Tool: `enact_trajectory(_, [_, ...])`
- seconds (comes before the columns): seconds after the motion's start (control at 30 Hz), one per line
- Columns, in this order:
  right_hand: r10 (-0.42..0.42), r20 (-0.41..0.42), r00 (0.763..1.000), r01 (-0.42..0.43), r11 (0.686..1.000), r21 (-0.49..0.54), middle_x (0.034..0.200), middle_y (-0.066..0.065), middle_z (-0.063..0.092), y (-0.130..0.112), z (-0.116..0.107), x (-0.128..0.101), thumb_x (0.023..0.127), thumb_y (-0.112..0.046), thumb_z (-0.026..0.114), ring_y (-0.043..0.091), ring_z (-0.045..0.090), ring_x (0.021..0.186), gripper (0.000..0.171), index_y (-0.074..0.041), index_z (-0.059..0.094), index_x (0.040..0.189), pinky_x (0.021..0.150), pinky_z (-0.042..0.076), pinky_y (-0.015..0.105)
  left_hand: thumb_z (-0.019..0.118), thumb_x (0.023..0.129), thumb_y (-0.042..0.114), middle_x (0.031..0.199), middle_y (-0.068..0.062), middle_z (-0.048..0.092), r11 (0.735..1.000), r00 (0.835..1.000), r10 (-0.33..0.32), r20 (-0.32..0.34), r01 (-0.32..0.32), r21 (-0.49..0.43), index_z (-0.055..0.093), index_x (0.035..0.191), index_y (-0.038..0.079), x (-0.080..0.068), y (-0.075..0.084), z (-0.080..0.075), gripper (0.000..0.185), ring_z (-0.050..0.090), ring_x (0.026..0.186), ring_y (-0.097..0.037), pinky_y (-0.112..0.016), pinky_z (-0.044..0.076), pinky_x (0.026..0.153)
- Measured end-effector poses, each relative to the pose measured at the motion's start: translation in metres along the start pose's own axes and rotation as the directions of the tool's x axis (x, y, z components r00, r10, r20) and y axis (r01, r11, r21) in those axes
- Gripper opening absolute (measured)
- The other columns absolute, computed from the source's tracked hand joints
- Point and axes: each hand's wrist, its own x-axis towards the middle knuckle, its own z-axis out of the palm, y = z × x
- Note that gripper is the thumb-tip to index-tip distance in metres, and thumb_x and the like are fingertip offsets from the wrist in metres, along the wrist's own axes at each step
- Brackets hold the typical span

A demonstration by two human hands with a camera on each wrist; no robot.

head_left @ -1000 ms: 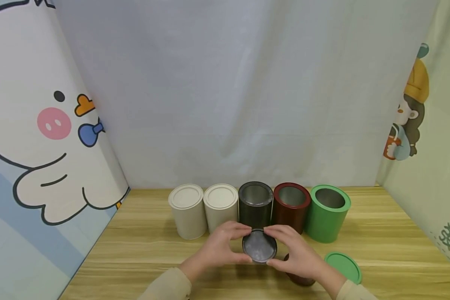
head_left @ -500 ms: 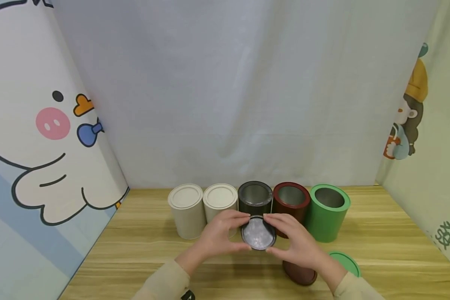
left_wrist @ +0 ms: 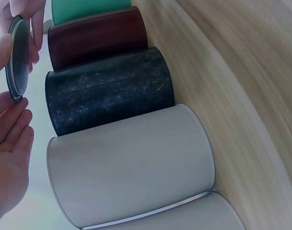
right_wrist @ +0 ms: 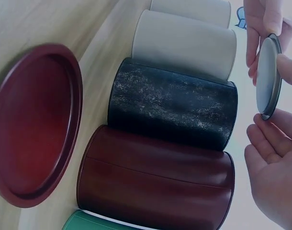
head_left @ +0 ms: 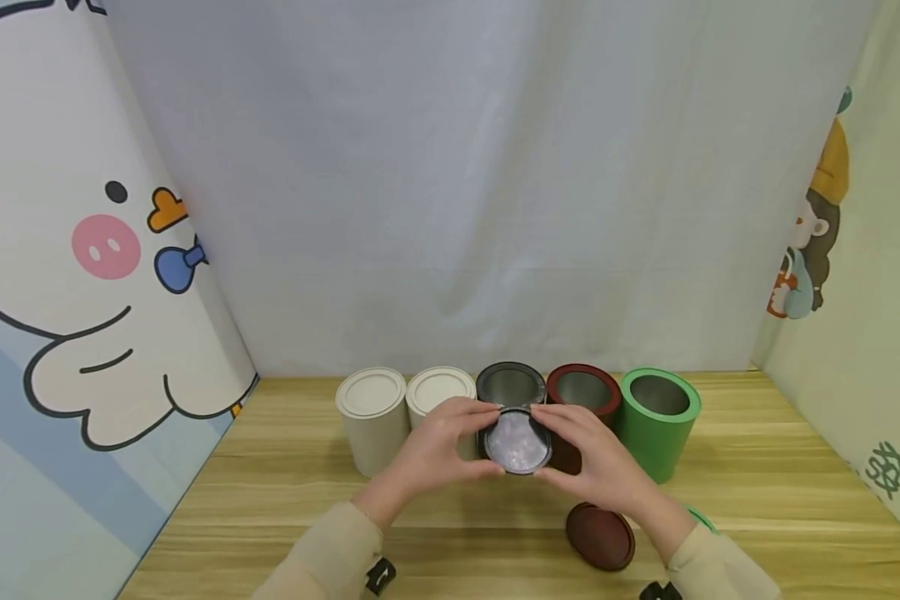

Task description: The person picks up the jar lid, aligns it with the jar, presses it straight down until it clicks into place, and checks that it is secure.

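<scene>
Nearest us, the red lid [head_left: 601,535] is lying flat on the table [head_left: 285,500]. Just beyond it, our left hand [head_left: 437,447] and right hand [head_left: 594,463] are pinching the black lid [head_left: 517,441] by its rim from either side, holding it tilted in the air in front of the open black can [head_left: 510,388]. Behind, two white cans [head_left: 375,417] are standing left of it, the red can [head_left: 583,392] and green can [head_left: 656,421] right.

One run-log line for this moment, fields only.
left hand: holds black lid | right hand: holds it too | lid: above black can, not seated | red lid: on table
</scene>
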Motion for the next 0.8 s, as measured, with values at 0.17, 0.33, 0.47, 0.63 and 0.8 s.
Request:
enact_trajectory(0.17, [0.007, -0.005, 1.000, -0.007, 1.000, -0.013, 0.136, 0.012, 0.057, 0.003, 0.000, 0.006, 0.073, -0.017, 0.089, 0.032, 0.051, 0.123, 0.071, 0.001, 0.059, 0.134, 0.095, 0.046, 0.053, 0.091, 0.071, 0.030, 0.126, -0.011, 0.065, 0.999, 1.000, -0.029, -0.007, 0.029, 0.016, 0.067, 0.125, -0.002, 0.004, -0.002, -0.002, 0.067, 0.058, 0.118, -0.026, -0.037, 0.046, 0.102])
enact_trajectory(0.33, [0.008, -0.008, 1.000, -0.008, 1.000, -0.018, 0.135, 0.014, 0.058, 0.008, -0.001, 0.014, 0.073, -0.016, 0.088, 0.035, 0.052, 0.121, 0.069, 0.002, 0.059, 0.133, 0.095, 0.046, 0.055, 0.091, 0.071, 0.030, 0.124, -0.011, 0.066, 0.998, 0.999, -0.045, -0.015, 0.045, 0.048, 0.067, 0.124, -0.003, 0.010, -0.005, -0.003, 0.066, 0.059, 0.117, -0.027, -0.037, 0.046, 0.102])
enact_trajectory(0.47, [0.035, 0.023, 0.999, -0.034, 0.999, -0.022, 0.135, 0.016, 0.057, 0.012, -0.002, 0.019, 0.076, -0.016, 0.086, 0.037, 0.052, 0.122, 0.067, 0.002, 0.059, 0.134, 0.095, 0.046, 0.056, 0.090, 0.073, 0.031, 0.125, -0.012, 0.066, 0.995, 0.996, -0.090, 0.008, 0.089, 0.052, 0.066, 0.125, -0.002, 0.014, -0.007, -0.005, 0.066, 0.058, 0.117, -0.027, -0.038, 0.046, 0.102])
enact_trajectory(0.63, [0.087, 0.072, 0.994, -0.086, 0.996, -0.016, 0.138, 0.017, 0.055, 0.016, -0.003, 0.025, 0.081, -0.019, 0.083, 0.039, 0.049, 0.126, 0.065, 0.002, 0.057, 0.136, 0.100, 0.043, 0.057, 0.087, 0.076, 0.032, 0.128, -0.013, 0.064, 0.987, 0.988, -0.152, 0.040, 0.149, 0.053, 0.065, 0.128, -0.001, 0.020, -0.009, -0.007, 0.066, 0.057, 0.120, -0.029, -0.042, 0.045, 0.102])
enact_trajectory(0.8, [0.112, 0.108, 0.988, -0.110, 0.994, -0.025, 0.140, 0.018, 0.054, 0.023, -0.005, 0.032, 0.084, -0.019, 0.080, 0.039, 0.048, 0.127, 0.063, 0.002, 0.056, 0.138, 0.101, 0.042, 0.058, 0.085, 0.079, 0.033, 0.130, -0.015, 0.062, 0.980, 0.978, -0.195, 0.074, 0.191, 0.059, 0.063, 0.131, 0.000, 0.027, -0.014, -0.008, 0.066, 0.055, 0.122, -0.031, -0.044, 0.045, 0.103])
